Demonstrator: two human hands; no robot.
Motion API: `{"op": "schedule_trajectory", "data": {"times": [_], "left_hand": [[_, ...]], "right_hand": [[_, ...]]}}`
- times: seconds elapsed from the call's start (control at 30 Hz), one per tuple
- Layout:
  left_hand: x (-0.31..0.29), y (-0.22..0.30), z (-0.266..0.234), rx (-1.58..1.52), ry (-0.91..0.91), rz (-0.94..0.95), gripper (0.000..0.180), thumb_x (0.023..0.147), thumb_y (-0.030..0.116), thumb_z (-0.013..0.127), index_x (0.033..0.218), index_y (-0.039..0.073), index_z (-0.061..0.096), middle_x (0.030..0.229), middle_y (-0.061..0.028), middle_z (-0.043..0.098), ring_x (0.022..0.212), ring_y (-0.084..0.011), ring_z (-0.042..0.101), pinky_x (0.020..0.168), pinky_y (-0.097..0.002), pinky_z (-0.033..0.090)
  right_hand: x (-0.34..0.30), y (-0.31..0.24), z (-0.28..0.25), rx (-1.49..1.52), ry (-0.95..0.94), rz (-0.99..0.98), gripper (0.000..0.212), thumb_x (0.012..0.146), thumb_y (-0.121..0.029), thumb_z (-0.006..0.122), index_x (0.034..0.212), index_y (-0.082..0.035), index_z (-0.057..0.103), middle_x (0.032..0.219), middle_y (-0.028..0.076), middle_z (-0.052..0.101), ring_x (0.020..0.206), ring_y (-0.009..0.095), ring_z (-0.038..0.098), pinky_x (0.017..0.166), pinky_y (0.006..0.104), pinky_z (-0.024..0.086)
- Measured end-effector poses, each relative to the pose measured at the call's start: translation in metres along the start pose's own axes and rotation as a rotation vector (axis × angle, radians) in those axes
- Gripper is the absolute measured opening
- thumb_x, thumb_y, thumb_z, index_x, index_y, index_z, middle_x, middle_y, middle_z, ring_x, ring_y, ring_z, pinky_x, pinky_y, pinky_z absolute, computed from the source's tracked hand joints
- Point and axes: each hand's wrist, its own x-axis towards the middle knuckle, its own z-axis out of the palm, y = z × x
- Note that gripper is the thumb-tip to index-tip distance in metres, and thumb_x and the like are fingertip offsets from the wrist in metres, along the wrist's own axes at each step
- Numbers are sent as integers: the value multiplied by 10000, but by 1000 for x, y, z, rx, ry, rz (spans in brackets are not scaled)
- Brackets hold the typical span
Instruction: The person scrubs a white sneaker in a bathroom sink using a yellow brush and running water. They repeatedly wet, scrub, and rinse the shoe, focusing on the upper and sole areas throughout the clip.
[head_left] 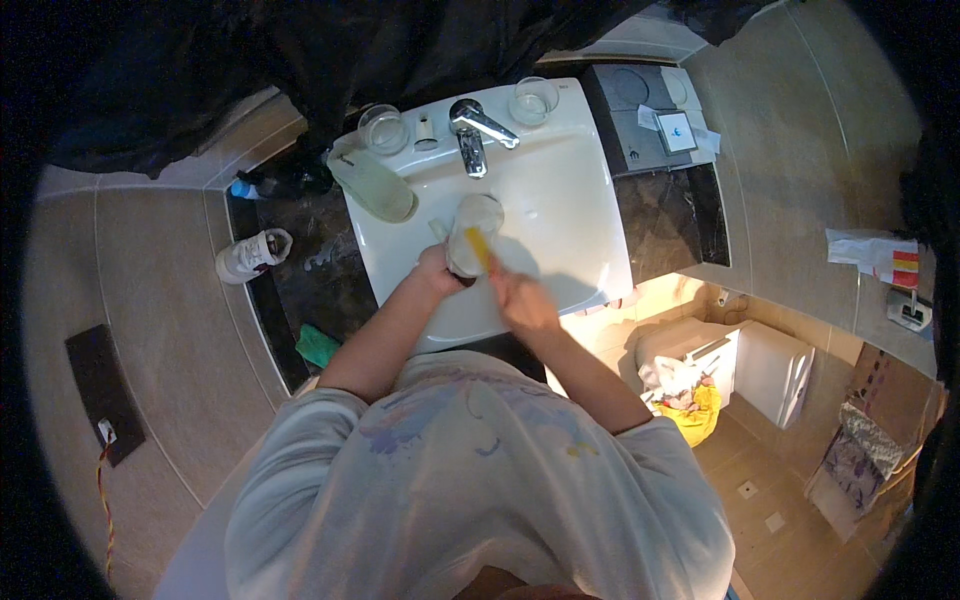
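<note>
Clear glass jar (472, 232) over sink basin (560, 200), long axis running away from body, mouth toward faucet (472, 130). Left hand (437, 272) grip closed round jar base. Right hand (520, 298) grip pinching yellow brush (479, 248) at jar side. Basin room open rightward; both forearms angled in.

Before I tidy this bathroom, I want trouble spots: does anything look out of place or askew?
Yes: a white sneaker lies alone on the tiled ledge left of the white ceramic sink, and a clear plastic bottle lies tipped across its rim.
</note>
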Motion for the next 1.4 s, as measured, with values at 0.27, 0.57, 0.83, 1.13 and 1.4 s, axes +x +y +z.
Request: {"op": "schedule_trajectory", "data": {"times": [0.27,0.57,0.83,1.13,1.4], "left_hand": [[-19,-21,6,-94,-231,-159,262,1007,253,459,1142,72,593,1078,-90,662,956,-276,684,790,-426,595],[-66,-40,32,142,42,264,567,959,355,602,1411,58,431,1316,-154,556,1177,-305,587,962,-442,525],[-66,-30,-5,1159,136,646,887,834,-6,739,1556,119,240,1379,-140,507,1196,-287,562,965,-404,520],[-93,-38,21,898,46,409,845,865,-63,658,1563,150,231,1356,-142,527,1102,-270,619,883,-374,561],[-71,-27,-20,589,-27,393,847,838,-102,610,1557,104,211,1271,-164,576,1057,-247,636,880,-378,554]], "right_hand": [[17,32,-15,334,158,52,408,1004,-316,509,1380,-165,555,850,246,671,767,419,664,671,496,532],[37,22,12,315,92,140,404,992,-286,559,1374,-156,562,870,251,664,794,406,669,689,427,522],[32,-15,12,420,-9,16,417,988,-269,543,1387,-148,546,861,282,657,788,424,669,682,445,526],[82,33,6,-17,31,107,435,990,-303,499,1408,-187,526,817,237,669,722,414,655,618,496,520],[32,15,24,18,-20,-113,428,990,-271,480,1407,-185,519,838,231,681,730,409,663,639,505,524]]}}
